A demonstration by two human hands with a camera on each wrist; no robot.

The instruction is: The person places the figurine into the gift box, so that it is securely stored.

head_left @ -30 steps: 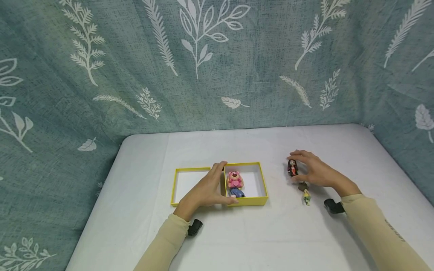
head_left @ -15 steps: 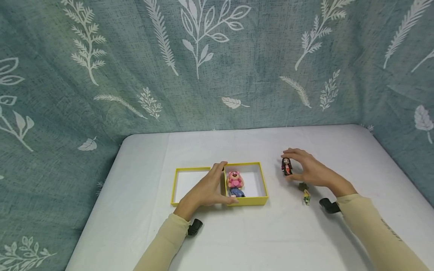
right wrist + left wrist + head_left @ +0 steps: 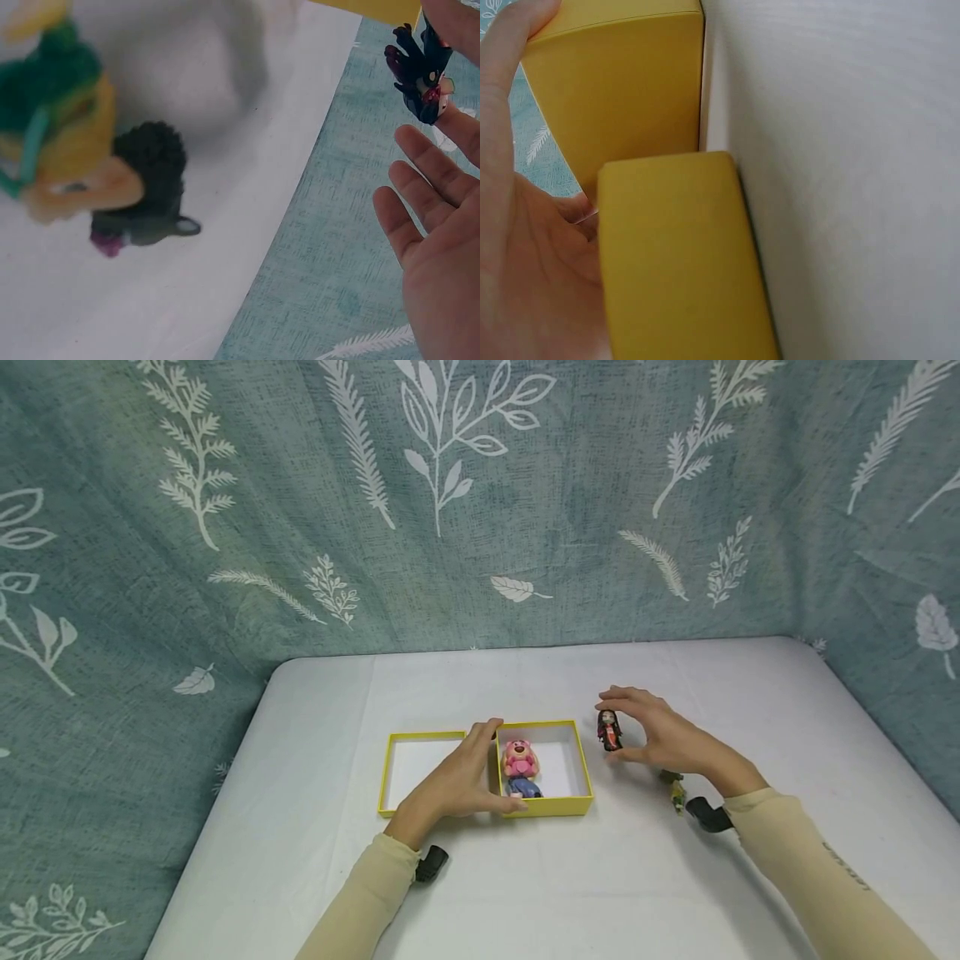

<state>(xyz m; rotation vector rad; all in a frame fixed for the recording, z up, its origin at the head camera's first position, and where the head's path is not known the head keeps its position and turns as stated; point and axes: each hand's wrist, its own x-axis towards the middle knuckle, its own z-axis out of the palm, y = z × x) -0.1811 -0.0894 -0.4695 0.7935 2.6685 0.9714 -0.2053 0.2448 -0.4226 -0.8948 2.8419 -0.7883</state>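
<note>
Between the thumb and fingertips of my right hand (image 3: 671,737) is a small figurine with long black hair and a red front (image 3: 609,731), held above the table. The right wrist view shows its dark hair (image 3: 421,79) at the fingertips. My left hand (image 3: 450,783) spans the left end of a yellow box (image 3: 551,807), thumb at the front wall and fingers at the back corner. Inside the box lie a pink bear figurine (image 3: 519,762) and a blue figurine (image 3: 525,787), both toward the left wall.
Left of the box is its yellow-edged lid (image 3: 386,768), white inside, partly behind my left hand. A brown-haired figurine in yellow and green (image 3: 678,795) lies on the white table (image 3: 585,885), partly hidden by my right wrist. Patterned green cloth (image 3: 570,510) hangs behind the table.
My right hand has moved left toward the box, carrying the black-haired figurine. The left hand, the box and the figurines in it have stayed in place.
</note>
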